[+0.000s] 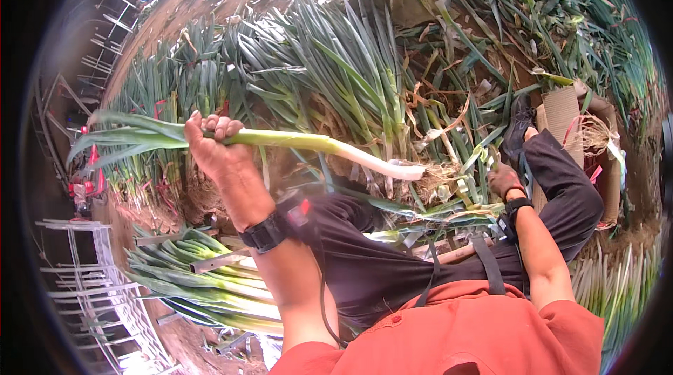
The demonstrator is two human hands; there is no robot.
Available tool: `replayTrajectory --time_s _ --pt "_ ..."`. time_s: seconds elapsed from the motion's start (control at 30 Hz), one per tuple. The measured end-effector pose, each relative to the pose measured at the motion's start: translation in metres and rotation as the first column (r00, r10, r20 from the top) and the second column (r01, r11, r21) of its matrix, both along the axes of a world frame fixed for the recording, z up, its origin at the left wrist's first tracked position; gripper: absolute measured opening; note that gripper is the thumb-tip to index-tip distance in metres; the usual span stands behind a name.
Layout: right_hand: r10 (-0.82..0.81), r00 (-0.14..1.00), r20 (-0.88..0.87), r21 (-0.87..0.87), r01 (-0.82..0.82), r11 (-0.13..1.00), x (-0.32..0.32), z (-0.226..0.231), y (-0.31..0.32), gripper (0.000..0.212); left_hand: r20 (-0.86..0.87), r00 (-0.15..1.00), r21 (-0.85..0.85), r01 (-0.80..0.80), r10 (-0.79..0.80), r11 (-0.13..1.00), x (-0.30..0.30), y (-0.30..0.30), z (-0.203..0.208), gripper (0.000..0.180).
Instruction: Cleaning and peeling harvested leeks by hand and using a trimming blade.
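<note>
The left hand (219, 151) has its grip closed around a long leek (301, 139) — the fingers wrap the green part just below the leaves. The leek lies across in front of the person, raised over the lap, its leafy end fanning out to the left and its white shank sloping slightly down to the right, roots near the right hand (503, 180). That hand is low beside loose leaf scraps (456, 215); its fingers are partly hidden, so I cannot tell whether its grip is spread or pinching something. Ahead stands a dense row of leeks (336, 59), and to the lower left lies a stack of leeks (210, 280) — near a pale metal rack (98, 284). Brown cardboard (562, 119) sits beyond the right knee.
</note>
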State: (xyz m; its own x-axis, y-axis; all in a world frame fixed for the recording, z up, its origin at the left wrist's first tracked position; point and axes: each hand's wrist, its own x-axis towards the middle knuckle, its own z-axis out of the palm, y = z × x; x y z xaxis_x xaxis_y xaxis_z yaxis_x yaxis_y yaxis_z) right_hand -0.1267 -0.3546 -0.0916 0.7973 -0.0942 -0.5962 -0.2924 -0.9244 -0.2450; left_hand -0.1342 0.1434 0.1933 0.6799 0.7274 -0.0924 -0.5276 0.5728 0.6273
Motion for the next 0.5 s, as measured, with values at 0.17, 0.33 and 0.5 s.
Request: replayTrajectory --time_s 0.17,0.33,0.5 --pt "0.327 0.795 0.510 0.415 -0.561 0.716 -0.003 0.086 0.092 0.048 -0.088 0.991 -0.034 -0.100 0.096 0.994 0.007 -0.002 -0.005 0.024" --pt "0.275 0.884 0.379 0.181 -0.362 0.915 0.002 0.106 0.095 0.033 -0.228 0.957 0.033 -0.176 0.179 0.984 0.014 -0.029 -0.001 0.022" --pt "0.010 0.923 0.383 0.764 -0.323 0.558 -0.004 0.177 0.147 0.056 -0.305 0.948 0.101 -0.068 0.095 0.993 0.024 -0.052 -0.013 0.021"
